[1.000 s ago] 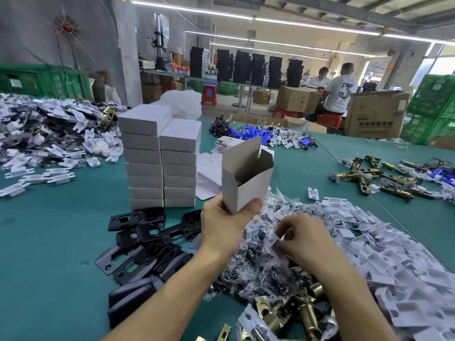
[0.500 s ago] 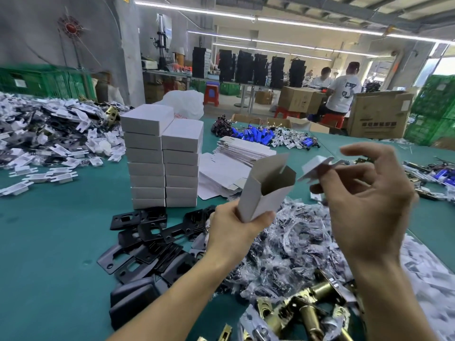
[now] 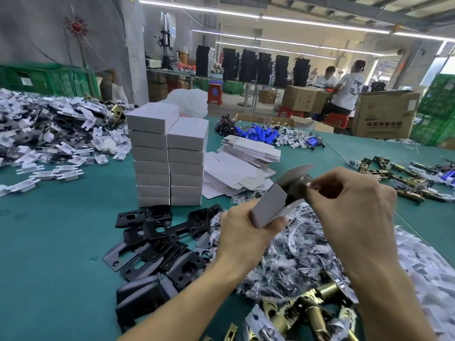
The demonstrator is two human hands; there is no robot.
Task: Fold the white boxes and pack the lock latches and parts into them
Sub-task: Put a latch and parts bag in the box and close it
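Note:
My left hand (image 3: pixel 246 230) grips an open white box (image 3: pixel 269 205), tilted with its mouth up and to the right and its lid flap raised. My right hand (image 3: pixel 354 207) is pinched at the box mouth on a small white plastic part (image 3: pixel 308 184), mostly hidden by my fingers. Under my hands lie clear bags of screws (image 3: pixel 295 259). Brass lock latches (image 3: pixel 310 311) sit at the near edge. Black strike plates (image 3: pixel 157 232) lie to the left, and white plastic parts (image 3: pixel 423 269) to the right.
Two stacks of closed white boxes (image 3: pixel 167 156) stand on the green table (image 3: pixel 49 242), with flat box blanks (image 3: pixel 248 151) behind my hands. More latches (image 3: pixel 394 175) lie far right, a mixed parts heap (image 3: pixel 49 134) far left. Two people (image 3: pixel 344 92) sit beyond cardboard cartons (image 3: pixel 384 116).
My right hand picked a white plastic part from the pile, lifted it, and brought it to the box mouth. My left hand tilted the box to the right and lowered it.

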